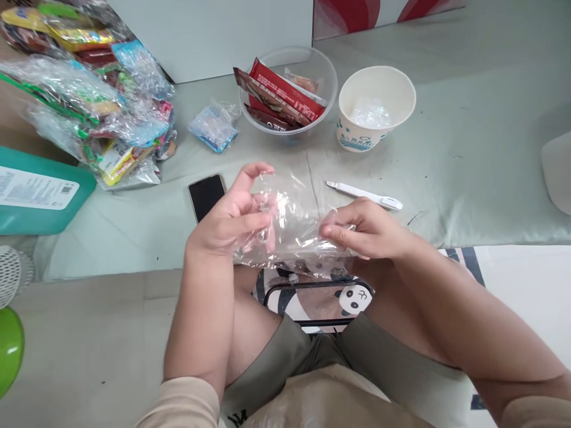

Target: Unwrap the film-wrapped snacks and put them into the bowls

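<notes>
Both my hands hold a clear, crinkled plastic wrapper (292,223) above my knees. My left hand (232,217) grips its left end with curled fingers. Pinching the right end is my right hand (363,229). Beyond the hands, a white pen-like utility knife (363,195) lies on the pale green mat (468,148), and a black phone (206,195) lies just left of my left hand.
A clear bowl (322,71) with red and brown snack bars and a white paper cup (377,107) holding crumpled plastic stand at the back. Bags of wrapped snacks (89,101) pile at far left beside a teal box (40,193). A small blue packet (213,126) lies near the bowl.
</notes>
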The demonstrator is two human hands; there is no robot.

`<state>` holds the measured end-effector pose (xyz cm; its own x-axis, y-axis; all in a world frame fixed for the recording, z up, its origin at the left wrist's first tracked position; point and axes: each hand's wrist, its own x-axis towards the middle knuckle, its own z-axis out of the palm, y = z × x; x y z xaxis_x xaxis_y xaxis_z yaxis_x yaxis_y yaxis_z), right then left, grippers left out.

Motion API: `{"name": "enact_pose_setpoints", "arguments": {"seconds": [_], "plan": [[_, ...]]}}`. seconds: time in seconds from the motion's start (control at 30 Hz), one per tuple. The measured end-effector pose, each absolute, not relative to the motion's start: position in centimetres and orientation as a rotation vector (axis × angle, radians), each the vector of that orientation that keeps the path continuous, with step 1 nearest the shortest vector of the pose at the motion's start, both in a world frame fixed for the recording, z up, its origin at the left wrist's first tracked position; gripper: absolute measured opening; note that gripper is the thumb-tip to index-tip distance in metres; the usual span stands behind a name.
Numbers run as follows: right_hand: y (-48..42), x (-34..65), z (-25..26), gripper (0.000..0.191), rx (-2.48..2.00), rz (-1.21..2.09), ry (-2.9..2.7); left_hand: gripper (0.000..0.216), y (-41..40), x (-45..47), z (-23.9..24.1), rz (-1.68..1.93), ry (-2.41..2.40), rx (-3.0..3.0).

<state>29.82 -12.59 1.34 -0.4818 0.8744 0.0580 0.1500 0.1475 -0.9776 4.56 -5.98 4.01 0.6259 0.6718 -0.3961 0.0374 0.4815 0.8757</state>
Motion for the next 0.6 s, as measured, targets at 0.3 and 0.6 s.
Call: {"name": "enact_pose_setpoints", "arguments": {"seconds": [0.3, 0.6], "plan": [[-13.3, 31.1, 1.2, 0.041, -1.426, 1.473, -1.233, 0.046, -3.2, 4.0, 3.1, 1.124, 1.082, 0.877], [-12.2, 29.2, -1.1, 0.046, -1.381, 1.413, -0.735, 0.068, -6.3, 9.0, -0.4, 0.568, 0.790, 0.673]]}}
